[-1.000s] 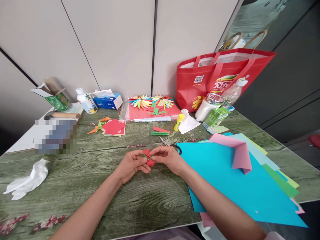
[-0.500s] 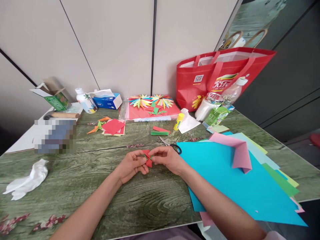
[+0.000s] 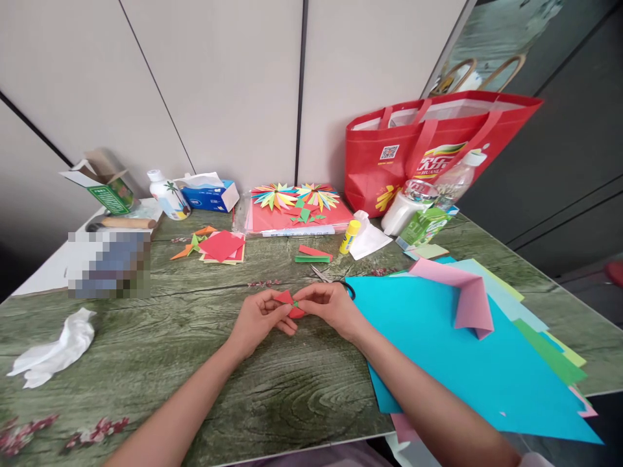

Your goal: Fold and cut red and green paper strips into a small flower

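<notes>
Over the desk [image 3: 302, 395], the left hand [image 3: 256, 319] pinches a small paper piece [image 3: 285, 297], red with some green, its grip nearly closed; the right hand [image 3: 337, 311] pinches the other side just as closely. I'd steady it with the left and press with the right, lightly enough not to crumple it. Just beyond lie scissors [image 3: 321, 275]; farther right, blue paper [image 3: 438, 337].

Room to pass runs over the green wood-grained worktop [image 3: 189, 311] between the crumpled white tissue [image 3: 62, 347] and the bare left hand [image 3: 254, 322]. Past the bare right hand [image 3: 337, 312], black-handled metal scissors [image 3: 320, 275] and an upright yellow glue stick [image 3: 349, 238] obstruct; rightward rises a folded pink paper sheet [image 3: 473, 301].
</notes>
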`<state>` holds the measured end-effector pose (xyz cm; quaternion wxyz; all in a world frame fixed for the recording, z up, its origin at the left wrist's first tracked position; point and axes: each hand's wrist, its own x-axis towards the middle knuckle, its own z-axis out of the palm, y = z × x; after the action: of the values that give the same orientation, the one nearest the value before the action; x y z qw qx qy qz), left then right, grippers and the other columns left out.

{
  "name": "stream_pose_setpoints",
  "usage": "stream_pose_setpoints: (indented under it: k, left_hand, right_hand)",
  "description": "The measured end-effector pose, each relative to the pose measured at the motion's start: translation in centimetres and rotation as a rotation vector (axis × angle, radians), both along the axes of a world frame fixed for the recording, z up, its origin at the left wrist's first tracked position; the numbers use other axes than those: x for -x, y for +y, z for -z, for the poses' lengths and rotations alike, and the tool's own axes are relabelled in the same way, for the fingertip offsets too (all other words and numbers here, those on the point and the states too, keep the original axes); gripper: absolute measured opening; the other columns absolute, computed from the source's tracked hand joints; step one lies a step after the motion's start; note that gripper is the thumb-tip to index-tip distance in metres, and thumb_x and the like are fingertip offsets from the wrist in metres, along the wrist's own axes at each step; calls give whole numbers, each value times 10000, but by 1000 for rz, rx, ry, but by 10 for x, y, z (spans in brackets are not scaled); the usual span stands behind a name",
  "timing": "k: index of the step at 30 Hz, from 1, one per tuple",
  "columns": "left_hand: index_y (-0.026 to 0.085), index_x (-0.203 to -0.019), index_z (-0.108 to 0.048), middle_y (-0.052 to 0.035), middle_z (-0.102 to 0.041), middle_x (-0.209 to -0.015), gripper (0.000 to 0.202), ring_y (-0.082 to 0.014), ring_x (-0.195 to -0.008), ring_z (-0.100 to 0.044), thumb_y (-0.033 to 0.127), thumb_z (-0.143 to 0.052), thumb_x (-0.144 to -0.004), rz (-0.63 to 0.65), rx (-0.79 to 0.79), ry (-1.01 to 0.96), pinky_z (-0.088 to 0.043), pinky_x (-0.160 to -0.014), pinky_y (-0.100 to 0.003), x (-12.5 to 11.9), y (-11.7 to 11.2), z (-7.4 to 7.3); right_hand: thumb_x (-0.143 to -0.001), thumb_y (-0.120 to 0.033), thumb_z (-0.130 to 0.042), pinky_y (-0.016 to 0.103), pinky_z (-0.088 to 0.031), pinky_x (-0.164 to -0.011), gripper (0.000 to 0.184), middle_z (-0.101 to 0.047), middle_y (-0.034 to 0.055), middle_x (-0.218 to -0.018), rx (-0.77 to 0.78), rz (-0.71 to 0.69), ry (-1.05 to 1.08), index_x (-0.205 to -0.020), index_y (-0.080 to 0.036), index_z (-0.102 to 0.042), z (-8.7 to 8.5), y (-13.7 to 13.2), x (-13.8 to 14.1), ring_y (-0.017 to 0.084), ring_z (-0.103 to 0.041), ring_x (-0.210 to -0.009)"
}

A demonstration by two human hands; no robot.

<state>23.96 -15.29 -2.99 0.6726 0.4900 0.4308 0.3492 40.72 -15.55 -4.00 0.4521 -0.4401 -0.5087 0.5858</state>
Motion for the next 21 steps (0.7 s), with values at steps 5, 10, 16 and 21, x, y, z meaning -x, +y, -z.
stream_pose_setpoints:
  k: [5, 10, 16, 21]
  left_hand:
    - [122, -836, -567, -36, -683, -629, 247, -157, -522, -643, 290, -666, -683, 0, -3, -15, -547, -526, -285, 0, -1, 0]
    - [122, -826, -572, -24, -670, -608, 237, -155, -517, -638, 297, -657, -691, -7, -15, -17, -553, -539, -300, 0, -1, 2]
    - [128, -839, -570, -26, -666, -625, 246, -161, -526, -640, 305, -655, -690, -4, -44, -3, -557, -539, -310, 0, -1, 2]
    - [137, -951, -556, -29, -662, -637, 297, -172, -545, -641, 313, -619, -720, 23, -113, 28, -562, -553, -337, -2, -2, 3]
  right_hand:
    - [-645, -315, -676, 283, -493, -599, 201, -663, 14, -734, -32, -32, -45, -797, -184, -677, -6, -1, 2, 134, -594, -606]
    - [-606, -313, -709, 304, -492, -687, 272, -670, 34, -793, -80, 6, -97, -836, -173, -673, -9, -3, 3, 162, -608, -715]
    - [-602, -270, -704, 287, -493, -657, 280, -672, 36, -816, -107, -22, -101, -866, -182, -682, -7, -2, 3, 152, -598, -704]
    - [-619, -244, -681, 264, -474, -599, 292, -662, 22, -751, -61, -18, -89, -903, -176, -682, -6, 0, 2, 128, -583, -621]
